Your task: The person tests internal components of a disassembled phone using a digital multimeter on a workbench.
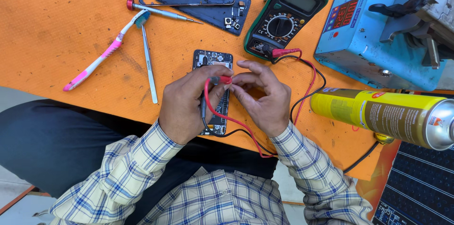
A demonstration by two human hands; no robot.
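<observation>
Both hands pinch the red probe over the opened phone: the left hand steadies it, the right hand should guide gently.

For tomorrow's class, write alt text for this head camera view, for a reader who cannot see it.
Both hands, left hand and right hand, pinch red and black multimeter probes over an opened phone on an orange mat. A green multimeter, toothbrush and yellow spray can lie nearby.
</observation>
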